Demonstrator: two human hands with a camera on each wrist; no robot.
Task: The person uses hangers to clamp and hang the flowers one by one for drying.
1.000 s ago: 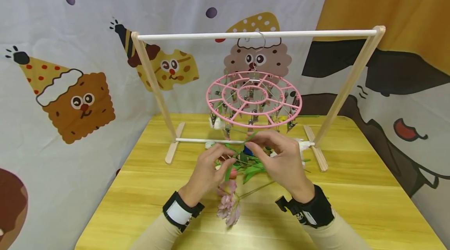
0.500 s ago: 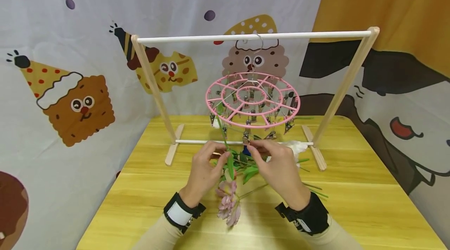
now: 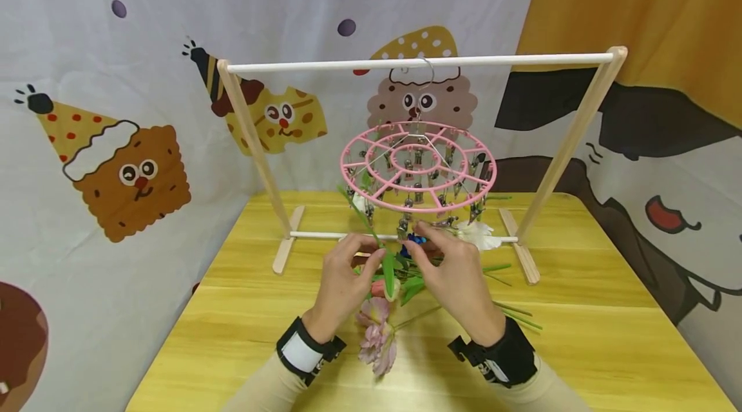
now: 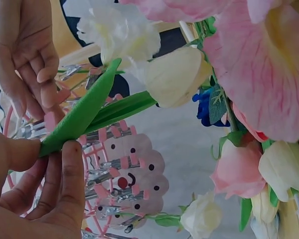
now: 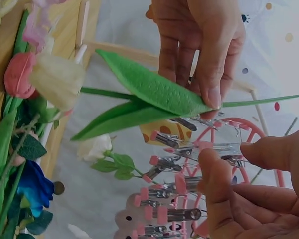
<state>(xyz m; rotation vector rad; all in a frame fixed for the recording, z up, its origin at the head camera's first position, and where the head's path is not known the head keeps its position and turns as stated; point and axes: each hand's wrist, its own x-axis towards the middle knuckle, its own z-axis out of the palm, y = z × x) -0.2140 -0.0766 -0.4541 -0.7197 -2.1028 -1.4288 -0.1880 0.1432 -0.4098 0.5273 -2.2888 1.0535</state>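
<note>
My left hand point(image 3: 348, 280) pinches the stem of a white tulip point(image 4: 177, 75) between thumb and fingers where its green leaves point(image 5: 149, 94) begin. The flower head points down, while the stem point(image 3: 361, 214) slants up and left. Beside it, my right hand point(image 3: 458, 280) pinches a metal clip point(image 5: 222, 148) with pink tips between thumb and forefinger. That clip hangs from the near edge of a pink round hanger point(image 3: 418, 209). In the right wrist view, the tulip stem and the clip are close together. Whether the clip's mouth is open is too small to tell.
Several artificial flowers lie under the hanger, among them a pink flower point(image 3: 377, 335), a blue flower point(image 5: 36, 188) and a white flower point(image 3: 478, 235). A white rose point(image 4: 202, 215) hangs from the hanger. A wooden stand point(image 3: 565, 154) with a white bar point(image 3: 324, 65) carries the hanger.
My right hand has left the green stem between both hands and taken hold of a clip. The tulip stem has swung up and left in my left hand, flower head down.
</note>
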